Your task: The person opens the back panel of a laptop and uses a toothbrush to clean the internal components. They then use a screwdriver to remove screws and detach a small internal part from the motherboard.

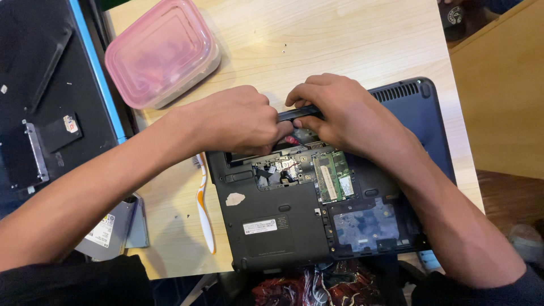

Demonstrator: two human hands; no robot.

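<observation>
On table: upturned black laptop point(283, 226), covers off.

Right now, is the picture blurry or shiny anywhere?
Head view: sharp in the middle, where both hands, left hand and right hand, grip a black bar on the laptop; soft even light, faint shadows; the pink box shows mild glare; edges bend slightly.

The light wooden table point(351, 34) bears an opened laptop point(272, 226), a pink-lidded container point(161, 51) and a toothbrush point(204, 209).
</observation>
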